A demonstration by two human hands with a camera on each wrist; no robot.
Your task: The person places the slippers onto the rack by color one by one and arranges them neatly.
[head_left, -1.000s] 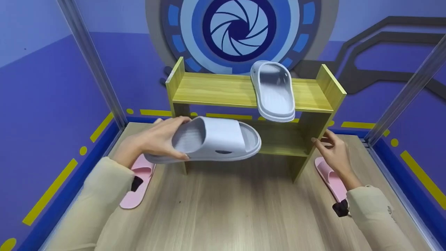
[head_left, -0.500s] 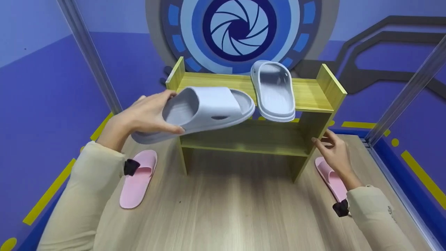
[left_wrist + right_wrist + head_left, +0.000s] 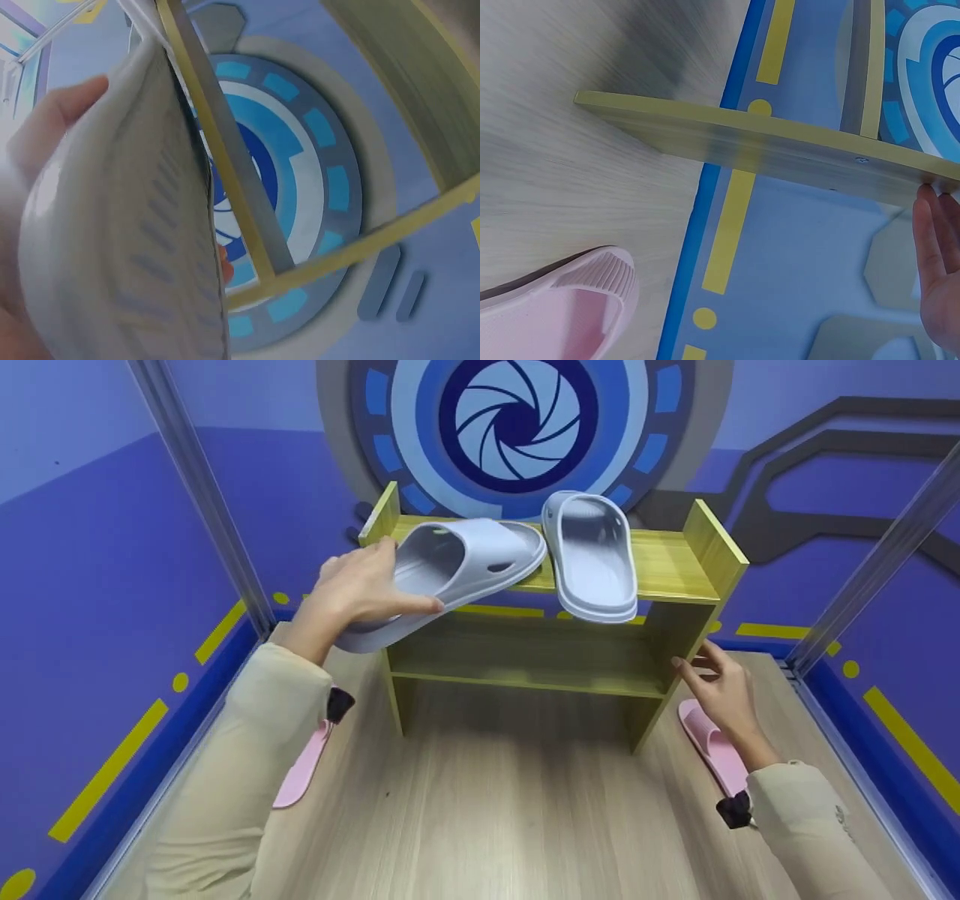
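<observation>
My left hand (image 3: 358, 585) grips a light grey slipper (image 3: 487, 544) by its heel end, thumb along the near side. The slipper is tilted, toe toward the upper right, and overlaps the upper shelf of a yellow-green wooden shoe rack (image 3: 671, 566). In the left wrist view its ridged sole (image 3: 150, 225) faces the camera. A matching grey slipper (image 3: 598, 562) rests on that shelf just to the right, heel toward me. My right hand (image 3: 721, 690) touches the rack's right side panel; its fingertips lie against the panel (image 3: 780, 154) in the right wrist view.
One pink slipper (image 3: 302, 772) lies on the wood-patterned surface (image 3: 495, 810) at the left, partly hidden by the left sleeve. Another pink slipper (image 3: 709, 735) lies right of the rack, beside the right wrist. Blue printed walls and metal posts (image 3: 202, 495) enclose the area.
The held slipper has risen from in front of the rack to the upper shelf's level, then swung right with its toe turned farther upward. The right hand stays put at the side panel.
</observation>
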